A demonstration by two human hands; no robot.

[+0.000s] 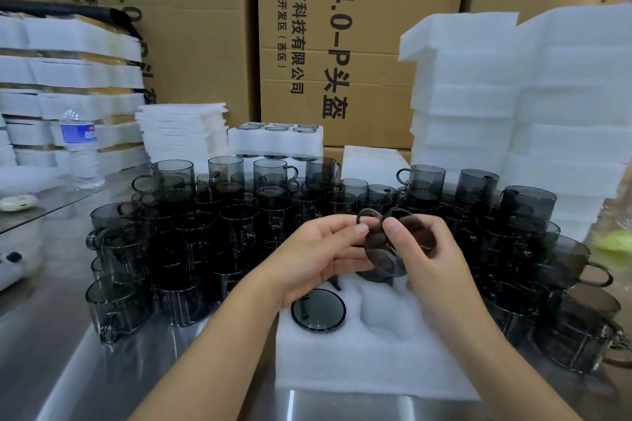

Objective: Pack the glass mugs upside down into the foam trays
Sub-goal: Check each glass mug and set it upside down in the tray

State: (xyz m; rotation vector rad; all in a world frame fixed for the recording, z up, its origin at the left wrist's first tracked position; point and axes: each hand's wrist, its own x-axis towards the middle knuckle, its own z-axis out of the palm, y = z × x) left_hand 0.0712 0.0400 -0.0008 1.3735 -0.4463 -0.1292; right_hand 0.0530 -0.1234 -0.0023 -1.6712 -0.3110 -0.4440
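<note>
Two grips are pinching one glass mug (pixel 393 249), your left grip (pixel 318 256) and right grip (pixel 434 260) on either side. It is hanging tilted just above the foam tray (pixel 342 362) below them; be turning its rim fully down before lowering into the free pocket (pixel 383 313).

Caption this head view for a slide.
Left hand and right hand hold a grey glass mug above a foam tray.

One camera only, worn on my head, wide-angled, facing forward and tipped down. It sits close over my left hand (pixel 314 260) and right hand (pixel 441 260), which hold a glass mug (pixel 413 232) at mid-frame; my forearms (pixel 205 352) come in from the bottom edge. Farther off it takes in the tabletop (pixel 51 352) and, at the back, stacked cardboard boxes (pixel 359 27).
</note>
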